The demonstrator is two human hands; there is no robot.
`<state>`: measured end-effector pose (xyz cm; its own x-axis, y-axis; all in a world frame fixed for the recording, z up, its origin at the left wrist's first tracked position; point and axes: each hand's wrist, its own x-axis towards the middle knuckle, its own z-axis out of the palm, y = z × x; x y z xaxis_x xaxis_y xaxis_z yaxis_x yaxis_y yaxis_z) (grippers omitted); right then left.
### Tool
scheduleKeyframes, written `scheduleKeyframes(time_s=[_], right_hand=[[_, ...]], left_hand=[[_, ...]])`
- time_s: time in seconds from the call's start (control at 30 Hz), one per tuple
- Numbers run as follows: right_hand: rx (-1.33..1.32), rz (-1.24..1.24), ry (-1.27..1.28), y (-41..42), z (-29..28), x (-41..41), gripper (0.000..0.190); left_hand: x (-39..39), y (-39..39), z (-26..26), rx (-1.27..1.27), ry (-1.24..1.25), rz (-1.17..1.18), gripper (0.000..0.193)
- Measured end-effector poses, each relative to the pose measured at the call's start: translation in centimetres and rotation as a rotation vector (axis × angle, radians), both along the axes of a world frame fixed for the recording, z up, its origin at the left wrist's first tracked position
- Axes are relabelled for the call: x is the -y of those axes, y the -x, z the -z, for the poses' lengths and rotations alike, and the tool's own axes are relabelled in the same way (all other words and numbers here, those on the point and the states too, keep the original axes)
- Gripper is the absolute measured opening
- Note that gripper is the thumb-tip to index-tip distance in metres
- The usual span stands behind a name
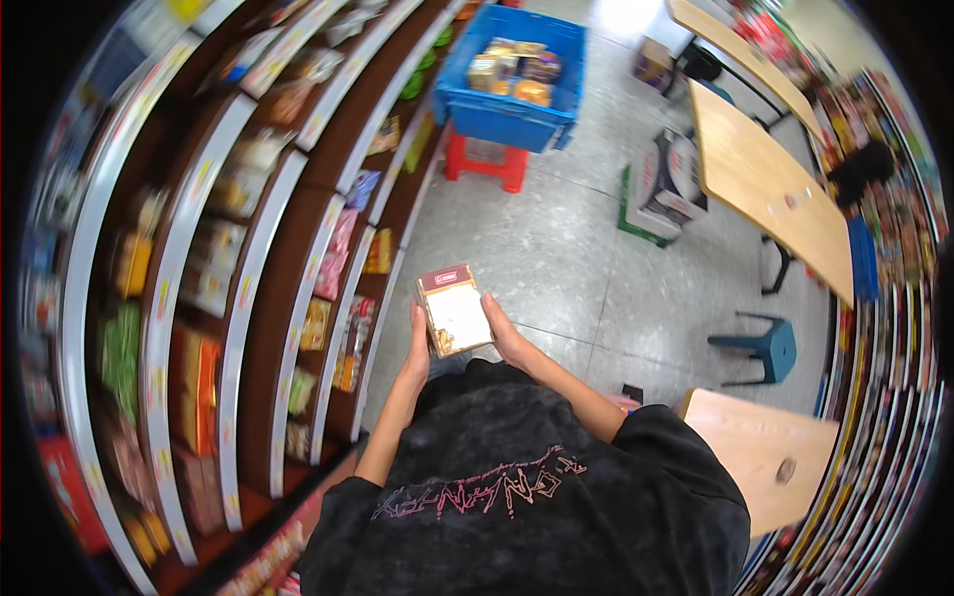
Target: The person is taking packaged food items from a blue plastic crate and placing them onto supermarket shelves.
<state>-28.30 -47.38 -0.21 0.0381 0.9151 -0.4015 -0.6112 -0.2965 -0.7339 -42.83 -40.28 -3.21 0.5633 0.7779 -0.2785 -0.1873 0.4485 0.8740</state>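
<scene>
Between my two hands is a small product carton point(456, 313), white and gold with a dark red top band that bears writing. My left hand point(419, 346) presses against its left side. On the opposite side my right hand point(505, 331) grips the edge. The carton is held out in front of my dark shirt, above the grey floor. Its underside and the fingers beneath it are hidden.
Shop shelves point(283, 223) with packaged goods run along my left. Ahead, a blue plastic crate point(514, 123) of packages rests on a red stool point(488, 165). To the right are cartons point(663, 190), a wooden table point(768, 179), a teal stool point(779, 350) and a nearer tabletop point(745, 447).
</scene>
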Motion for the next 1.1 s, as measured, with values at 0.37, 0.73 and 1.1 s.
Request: scheduleKeyframes(time_s=[0.37, 0.73, 1.1], right_hand=[[0.194, 0.124, 0.019, -10.6, 3.7, -8.6, 0.063], [0.149, 0.26, 0.057, -20.5, 1.3, -18.5, 0.063], [0.131, 0.395, 0.01, -35.4, 0.3, -29.2, 0.073]], left_hand=[[-12.1, -10.6, 3.5, -0.195, 0.116, 0.284, 0.082], [-23.6, -21.8, 1.3, -0.199, 0.124, 0.429, 0.085], [-34.2, -37.9, -4.3, -0.108, 0.031, 0.405, 0.056]])
